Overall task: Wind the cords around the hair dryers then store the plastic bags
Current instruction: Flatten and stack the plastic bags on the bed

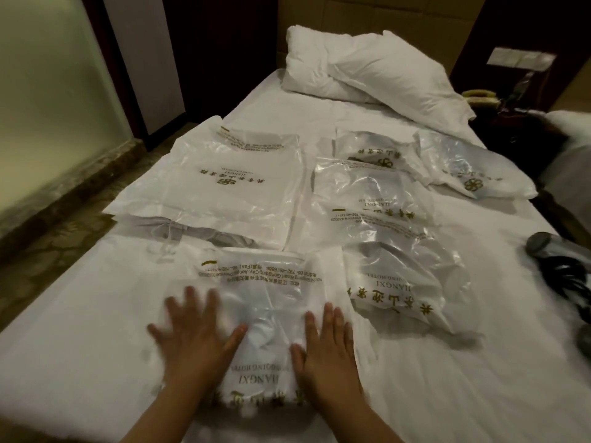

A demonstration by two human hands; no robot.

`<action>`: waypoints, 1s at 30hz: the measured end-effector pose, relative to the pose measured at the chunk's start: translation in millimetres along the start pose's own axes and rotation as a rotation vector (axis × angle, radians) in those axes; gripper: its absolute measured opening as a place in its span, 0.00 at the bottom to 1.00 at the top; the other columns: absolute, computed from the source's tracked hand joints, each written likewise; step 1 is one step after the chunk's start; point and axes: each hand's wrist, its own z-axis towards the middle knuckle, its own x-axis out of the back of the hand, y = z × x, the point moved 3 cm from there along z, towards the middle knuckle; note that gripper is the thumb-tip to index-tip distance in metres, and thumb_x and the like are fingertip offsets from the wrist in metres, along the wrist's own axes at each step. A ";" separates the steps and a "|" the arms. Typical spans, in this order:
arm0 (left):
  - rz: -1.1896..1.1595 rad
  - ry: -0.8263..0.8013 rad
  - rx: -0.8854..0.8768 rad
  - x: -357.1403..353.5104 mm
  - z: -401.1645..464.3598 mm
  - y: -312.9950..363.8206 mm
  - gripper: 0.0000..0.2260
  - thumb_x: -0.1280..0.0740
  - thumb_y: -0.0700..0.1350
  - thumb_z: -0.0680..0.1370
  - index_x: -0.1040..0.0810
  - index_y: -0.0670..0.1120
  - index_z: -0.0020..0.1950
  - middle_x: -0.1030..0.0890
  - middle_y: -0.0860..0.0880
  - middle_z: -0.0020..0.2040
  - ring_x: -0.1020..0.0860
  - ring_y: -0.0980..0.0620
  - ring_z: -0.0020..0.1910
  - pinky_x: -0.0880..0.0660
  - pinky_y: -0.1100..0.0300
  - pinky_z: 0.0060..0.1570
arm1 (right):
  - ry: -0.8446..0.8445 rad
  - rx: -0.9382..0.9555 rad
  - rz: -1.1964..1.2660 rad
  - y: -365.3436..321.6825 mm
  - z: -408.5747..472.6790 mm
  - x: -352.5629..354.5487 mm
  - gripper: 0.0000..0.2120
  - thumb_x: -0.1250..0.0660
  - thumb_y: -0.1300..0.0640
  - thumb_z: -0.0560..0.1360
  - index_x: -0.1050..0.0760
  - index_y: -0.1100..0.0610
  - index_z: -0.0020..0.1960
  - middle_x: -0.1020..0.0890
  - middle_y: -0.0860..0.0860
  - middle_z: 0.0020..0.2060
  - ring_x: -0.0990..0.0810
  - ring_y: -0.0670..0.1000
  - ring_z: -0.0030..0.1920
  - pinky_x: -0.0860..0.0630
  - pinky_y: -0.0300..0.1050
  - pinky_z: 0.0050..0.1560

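Head view, the only one we have: both hands lie flat on the nearest clear plastic hotel bag with gold lettering [265, 318], which rests on the white bed sheet [80, 314] at the foot of the bed. Left hand [195, 334] is blurred, fingers straight and spread, palm down over the bag's left edge. Right hand [326, 350] sits palm down on the bag's right part, fingers straight and close together, thumb out toward the middle. Neither hand pinches or curls round anything. We judge this a smoothing or flattening step before the bag is folded or stacked. The bag lies directly under and between the hands, its long axis running away from us toward the white pillows [377, 71]; both hands are equally near it. More printed bags are spread beyond: a flat stack [224, 183] left of centre, several crumpled ones [383, 219] to the right. A dark hair dryer with black cord coiled about it [550, 260] lies at the right edge, well apart from the hands, nearer the right one.
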 end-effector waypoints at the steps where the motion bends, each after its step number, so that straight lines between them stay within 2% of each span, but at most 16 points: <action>1: -0.028 0.004 0.121 10.3 -3.7 -3.7 0.47 0.53 0.76 0.68 0.59 0.48 0.78 0.58 0.42 0.78 0.54 0.35 0.75 0.52 0.33 0.67 | 0.025 -0.024 -0.034 3.0 -4.4 2.2 0.32 0.46 0.41 0.71 0.31 0.57 0.69 0.37 0.63 0.72 0.43 0.60 0.74 0.56 0.56 0.72; 3: -0.135 -0.004 0.325 24.3 -11.7 -6.3 0.52 0.40 0.74 0.66 0.57 0.45 0.77 0.52 0.37 0.76 0.45 0.33 0.72 0.43 0.35 0.66 | 0.001 -0.155 -0.019 15.1 -14.2 6.2 0.36 0.45 0.39 0.69 0.34 0.59 0.70 0.35 0.63 0.71 0.44 0.61 0.73 0.53 0.65 0.68; 4: -0.232 -0.006 0.387 29.5 -15.7 -5.6 0.54 0.34 0.72 0.65 0.56 0.43 0.76 0.48 0.36 0.74 0.41 0.33 0.70 0.39 0.38 0.65 | -0.024 -0.265 0.037 21.2 -20.3 10.6 0.39 0.44 0.37 0.70 0.41 0.58 0.74 0.42 0.62 0.74 0.47 0.61 0.74 0.51 0.67 0.67; 6: -0.476 -0.041 0.484 30.0 -18.8 -4.7 0.53 0.26 0.62 0.65 0.52 0.38 0.75 0.42 0.32 0.70 0.36 0.32 0.66 0.35 0.41 0.62 | -0.089 -0.505 0.183 29.4 -26.3 11.9 0.46 0.41 0.35 0.71 0.60 0.54 0.77 0.58 0.57 0.76 0.51 0.62 0.74 0.44 0.65 0.68; 8: -0.697 -0.144 0.559 25.9 -22.5 -6.1 0.45 0.23 0.55 0.66 0.41 0.33 0.70 0.34 0.30 0.66 0.31 0.32 0.62 0.32 0.44 0.60 | -0.159 -0.648 0.339 27.5 -31.9 17.1 0.49 0.37 0.38 0.69 0.66 0.52 0.75 0.53 0.59 0.75 0.44 0.61 0.72 0.39 0.58 0.67; 11: -1.080 -0.229 0.586 27.0 -25.9 -10.0 0.21 0.25 0.44 0.69 0.25 0.32 0.53 0.22 0.32 0.54 0.24 0.38 0.48 0.26 0.46 0.55 | -0.137 -0.700 0.604 18.8 -34.4 24.8 0.51 0.32 0.45 0.68 0.65 0.52 0.76 0.40 0.60 0.67 0.29 0.58 0.63 0.30 0.48 0.61; 13: -1.326 -0.355 0.601 30.4 -34.3 -9.3 0.09 0.35 0.33 0.75 0.25 0.32 0.55 0.22 0.34 0.46 0.25 0.39 0.41 0.22 0.49 0.39 | -0.131 -0.700 0.761 20.3 -35.3 24.5 0.51 0.29 0.46 0.69 0.63 0.52 0.76 0.36 0.60 0.66 0.27 0.59 0.62 0.30 0.45 0.59; 15: -1.502 -0.471 0.584 35.3 -45.4 -9.9 0.11 0.41 0.30 0.76 0.29 0.34 0.57 0.22 0.35 0.42 0.24 0.38 0.38 0.23 0.51 0.23 | -0.108 -0.668 0.914 23.0 -36.1 26.6 0.46 0.29 0.53 0.69 0.56 0.53 0.76 0.30 0.59 0.65 0.26 0.58 0.62 0.29 0.45 0.57; 16: -1.559 -0.503 0.551 39.4 -52.2 -11.6 0.11 0.42 0.29 0.76 0.29 0.34 0.58 0.21 0.34 0.41 0.22 0.37 0.36 0.23 0.50 0.22 | -0.090 -0.648 1.039 22.8 -36.2 26.9 0.43 0.29 0.58 0.68 0.49 0.52 0.75 0.26 0.57 0.63 0.24 0.57 0.59 0.26 0.44 0.54; 18: -1.629 -0.521 0.486 48.6 -66.1 -12.8 0.13 0.42 0.29 0.76 0.29 0.36 0.59 0.18 0.36 0.38 0.20 0.37 0.36 0.22 0.48 0.29 | -0.106 -0.617 1.398 14.8 -40.0 32.5 0.37 0.33 0.67 0.62 0.37 0.53 0.70 0.23 0.55 0.57 0.22 0.54 0.52 0.22 0.44 0.43; 20: -1.646 -0.480 0.452 52.1 -76.3 -17.4 0.14 0.41 0.31 0.77 0.30 0.36 0.63 0.18 0.38 0.37 0.21 0.38 0.39 0.24 0.48 0.36 | -0.142 -0.558 1.741 5.7 -44.5 38.0 0.37 0.39 0.72 0.58 0.31 0.54 0.66 0.21 0.56 0.56 0.21 0.57 0.53 0.19 0.47 0.42; 22: -1.684 -0.454 0.363 62.2 -87.2 -18.7 0.12 0.43 0.31 0.78 0.30 0.39 0.60 0.17 0.40 0.33 0.18 0.40 0.33 0.22 0.52 0.28 | -0.187 -0.484 1.977 -1.9 -50.2 45.9 0.37 0.42 0.73 0.57 0.30 0.52 0.64 0.21 0.58 0.57 0.21 0.61 0.55 0.19 0.52 0.42; 24: -1.737 -0.441 0.328 68.3 -89.3 -18.1 0.11 0.44 0.32 0.78 0.27 0.40 0.57 0.17 0.40 0.33 0.18 0.44 0.29 0.22 0.54 0.23 | -0.194 -0.421 2.060 -2.8 -51.4 57.2 0.35 0.43 0.77 0.62 0.31 0.51 0.65 0.22 0.58 0.58 0.22 0.62 0.55 0.19 0.53 0.41; 26: -1.814 -0.468 0.275 77.4 -88.1 -7.3 0.12 0.40 0.33 0.76 0.26 0.39 0.58 0.17 0.37 0.38 0.17 0.42 0.33 0.20 0.51 0.27 | -0.136 -0.358 2.093 5.0 -46.1 71.7 0.36 0.41 0.77 0.63 0.32 0.53 0.67 0.21 0.58 0.58 0.21 0.61 0.55 0.20 0.54 0.44; 28: -1.849 -0.534 0.194 85.0 -80.7 17.7 0.26 0.26 0.37 0.64 0.26 0.39 0.61 0.18 0.34 0.45 0.17 0.38 0.40 0.19 0.47 0.33 | -0.033 -0.317 2.105 25.1 -38.4 90.8 0.38 0.39 0.75 0.59 0.32 0.54 0.67 0.20 0.57 0.58 0.21 0.59 0.55 0.20 0.53 0.47; 30: -1.857 -0.587 0.125 88.4 -67.4 60.5 0.36 0.22 0.37 0.53 0.26 0.38 0.61 0.17 0.35 0.42 0.17 0.39 0.37 0.20 0.47 0.30 | 0.096 -0.293 2.106 60.2 -30.6 111.2 0.39 0.38 0.74 0.58 0.33 0.55 0.68 0.21 0.57 0.59 0.21 0.59 0.56 0.21 0.53 0.48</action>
